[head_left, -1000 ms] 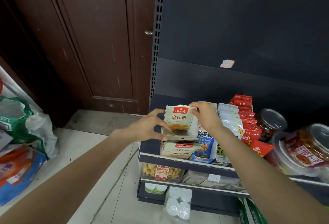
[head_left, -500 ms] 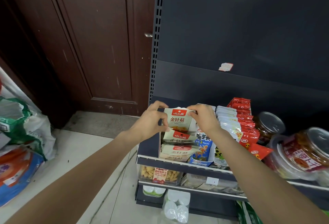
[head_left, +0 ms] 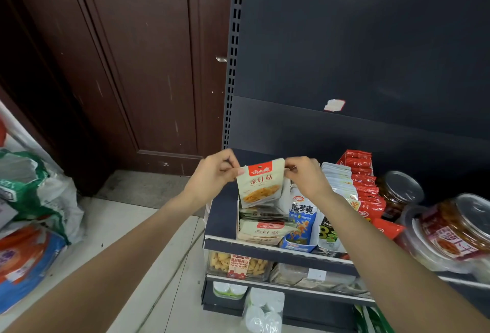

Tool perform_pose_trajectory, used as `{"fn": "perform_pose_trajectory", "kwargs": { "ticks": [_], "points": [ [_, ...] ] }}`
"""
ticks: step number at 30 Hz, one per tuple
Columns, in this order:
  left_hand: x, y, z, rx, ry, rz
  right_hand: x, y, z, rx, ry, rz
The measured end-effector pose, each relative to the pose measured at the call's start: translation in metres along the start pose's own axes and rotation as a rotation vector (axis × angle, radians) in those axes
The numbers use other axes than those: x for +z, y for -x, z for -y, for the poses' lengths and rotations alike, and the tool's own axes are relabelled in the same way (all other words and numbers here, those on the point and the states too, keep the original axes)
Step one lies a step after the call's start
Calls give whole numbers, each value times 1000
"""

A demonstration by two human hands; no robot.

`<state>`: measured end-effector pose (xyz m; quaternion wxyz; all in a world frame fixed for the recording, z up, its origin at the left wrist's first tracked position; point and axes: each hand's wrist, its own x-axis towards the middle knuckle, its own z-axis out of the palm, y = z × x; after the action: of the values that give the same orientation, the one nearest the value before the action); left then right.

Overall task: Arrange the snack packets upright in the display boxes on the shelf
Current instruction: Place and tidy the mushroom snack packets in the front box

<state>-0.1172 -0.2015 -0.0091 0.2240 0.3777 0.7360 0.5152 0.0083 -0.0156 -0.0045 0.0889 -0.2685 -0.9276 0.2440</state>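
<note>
A cream snack packet (head_left: 261, 183) with a red top label stands upright at the back of the leftmost display box (head_left: 258, 236) on the shelf (head_left: 265, 246). My left hand (head_left: 214, 173) pinches its top left corner. My right hand (head_left: 305, 176) pinches its top right corner. Below it, more cream packets (head_left: 265, 226) lie flat and stacked in the same box. To the right stand a blue display box (head_left: 302, 224) and a row of white packets (head_left: 338, 181).
Red packets (head_left: 366, 187) and clear jars (head_left: 456, 232) fill the shelf's right side. Lower shelves hold a tub of snacks (head_left: 238, 263). A dark wooden door (head_left: 132, 67) stands on the left, with filled sacks (head_left: 29, 213) on the floor beside it.
Both hands have raised one cream packet from the flat pile and tipped it upright, toward the back of the box. The camera has moved slightly closer.
</note>
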Motion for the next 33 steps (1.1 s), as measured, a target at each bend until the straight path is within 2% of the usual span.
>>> {"fn": "perform_pose_trajectory", "kwargs": {
  "ticks": [5,11,22,25,30,33],
  "points": [
    [-3,0,-8,-56,94,-89,0,0,0,27,-2,40],
    [-21,5,-16,-37,234,-193,0,2,3,37,14,38],
    [-42,22,-31,-39,255,-201,-7,32,25,35,42,-91],
    [-45,27,-36,-19,273,-201,-10,46,33,97,-86,-120],
    [-47,35,-44,18,326,-229,-20,66,55,362,-346,87],
    [-46,39,-48,49,404,-246,-24,71,62,520,-597,110]
  ]
}}
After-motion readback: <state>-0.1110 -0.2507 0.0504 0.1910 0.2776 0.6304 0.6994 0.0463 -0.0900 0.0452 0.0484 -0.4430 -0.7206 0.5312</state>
